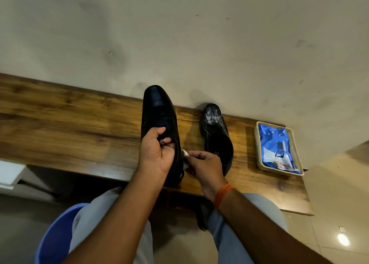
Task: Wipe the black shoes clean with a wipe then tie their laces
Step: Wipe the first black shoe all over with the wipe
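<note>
Two black lace-up shoes are on the wooden table. My left hand grips the larger-looking left shoe by its opening, fingers tucked inside, toe pointing at the wall. My right hand pinches a small white wipe against that shoe's right side near the heel. The second shoe rests on the table just to the right, streaked with whitish marks on its toe, laces loose.
A beige tray holding a blue wipes packet sits at the right end of the wooden table, which stands against a plain wall. A blue bucket stands on the floor by my left knee.
</note>
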